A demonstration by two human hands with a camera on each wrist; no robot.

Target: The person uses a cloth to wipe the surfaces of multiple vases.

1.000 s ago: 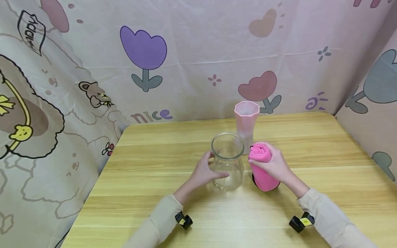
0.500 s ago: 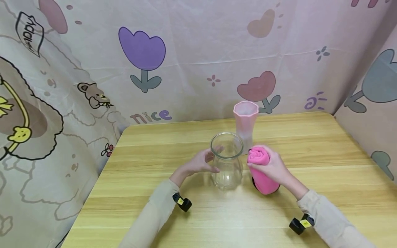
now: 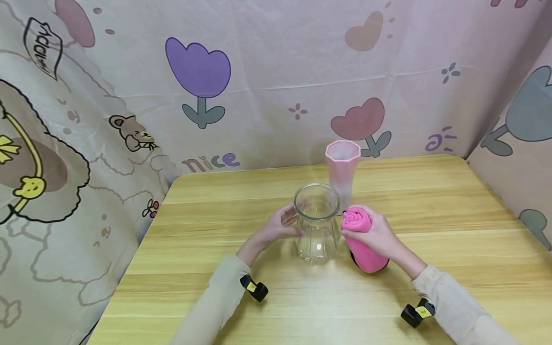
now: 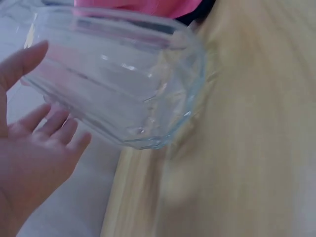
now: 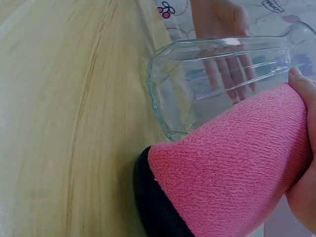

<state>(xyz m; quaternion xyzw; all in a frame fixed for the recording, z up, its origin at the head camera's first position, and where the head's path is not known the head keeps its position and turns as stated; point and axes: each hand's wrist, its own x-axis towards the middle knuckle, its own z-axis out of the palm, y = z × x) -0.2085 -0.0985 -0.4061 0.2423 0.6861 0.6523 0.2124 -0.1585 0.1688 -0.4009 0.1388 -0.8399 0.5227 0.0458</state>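
Observation:
A clear glass vase with a wide round mouth stands upright on the wooden table. At its left side is my left hand, thumb in front and fingers spread loosely behind. In the left wrist view the same hand shows relaxed, parted fingers beside the glass. My right hand grips the upper part of a rolled pink towel, just right of the vase. The towel leans to the left, and its dark edging shows at the lower end in the right wrist view.
A tall pink-and-white faceted vase stands behind the glass one, partly overlapped by it. The wooden table meets a patterned cloth backdrop at the back and sides.
My left hand has loosened from the glass vase and drawn slightly left, its thumb moving back off the front. The towel in my right hand has shifted a little left and down.

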